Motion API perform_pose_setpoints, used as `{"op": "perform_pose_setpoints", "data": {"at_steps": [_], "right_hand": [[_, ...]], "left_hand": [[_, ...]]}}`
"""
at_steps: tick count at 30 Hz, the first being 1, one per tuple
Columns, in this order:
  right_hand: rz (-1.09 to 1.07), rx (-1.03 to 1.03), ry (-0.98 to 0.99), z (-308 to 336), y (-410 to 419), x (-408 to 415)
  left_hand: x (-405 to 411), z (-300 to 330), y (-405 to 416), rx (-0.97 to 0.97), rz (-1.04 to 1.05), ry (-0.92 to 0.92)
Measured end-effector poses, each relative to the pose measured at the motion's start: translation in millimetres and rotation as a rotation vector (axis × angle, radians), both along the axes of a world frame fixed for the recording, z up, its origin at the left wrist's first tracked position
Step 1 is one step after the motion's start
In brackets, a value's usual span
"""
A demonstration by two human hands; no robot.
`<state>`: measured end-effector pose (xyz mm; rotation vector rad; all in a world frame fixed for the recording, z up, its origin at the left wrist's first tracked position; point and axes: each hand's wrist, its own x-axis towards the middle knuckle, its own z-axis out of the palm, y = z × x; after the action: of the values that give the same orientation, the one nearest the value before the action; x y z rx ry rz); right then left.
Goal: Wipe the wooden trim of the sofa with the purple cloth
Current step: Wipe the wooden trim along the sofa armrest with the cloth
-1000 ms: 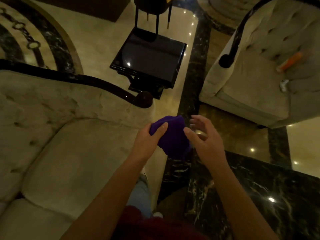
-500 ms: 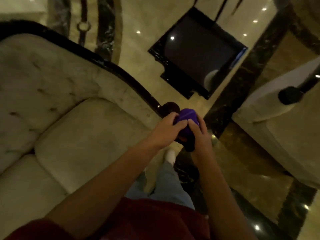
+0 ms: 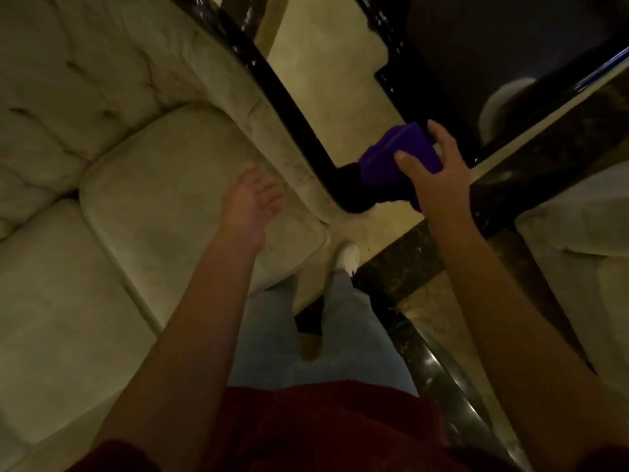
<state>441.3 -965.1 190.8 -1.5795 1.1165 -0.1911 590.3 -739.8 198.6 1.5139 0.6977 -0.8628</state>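
Note:
The cream sofa fills the left half of the head view. Its dark glossy wooden trim runs down the armrest top and ends in a rounded knob near the centre. My right hand holds the bunched purple cloth just right of that knob, the cloth's lower edge hanging close to it. My left hand hovers over the seat cushion beside the armrest, fingers apart, holding nothing.
A black glossy side table stands just beyond the armrest. Another cream armchair sits at the right edge. My legs and a white shoe stand on the marble floor between the two seats.
My left hand let go of the cloth and dropped back over the seat cushion. My right hand keeps the cloth by the trim's knob. The view has tilted closer over the armrest.

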Motion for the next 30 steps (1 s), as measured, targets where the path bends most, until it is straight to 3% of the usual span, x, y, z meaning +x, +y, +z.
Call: {"op": "perform_pose_setpoints", "data": {"at_steps": [3,9,14,19,24,27,30], "right_hand": [[0.075,-0.073,-0.02,-34.1,10.2,18.7],[0.086,-0.416,0.005,-109.1,79.9,18.4],[0.135,-0.625,0.038,-129.7,112.9,9.9],[0.075,-0.574,0.148,-115.3,120.6,47.4],[-0.025,-0.522,0.049,-110.4,100.7,136.2],[-0.084,-0.495,0.06,-109.6,108.4,140.4],[-0.03,-0.493,0.075,-108.8,126.6,116.9]], "left_hand": [[29.6,-35.3,-11.2,0.027,0.063,0.054],[64.4,-84.8,-47.0,0.072,-0.034,0.112],[87.9,-101.1,-59.9,0.096,-0.012,0.08],[103.9,-109.6,-52.1,0.044,-0.057,0.142],[134.7,-112.5,-33.9,0.068,-0.049,0.082],[162.2,-106.2,-33.4,0.028,0.044,0.002],[184.9,-99.0,-35.5,0.035,0.007,-0.038]]}}
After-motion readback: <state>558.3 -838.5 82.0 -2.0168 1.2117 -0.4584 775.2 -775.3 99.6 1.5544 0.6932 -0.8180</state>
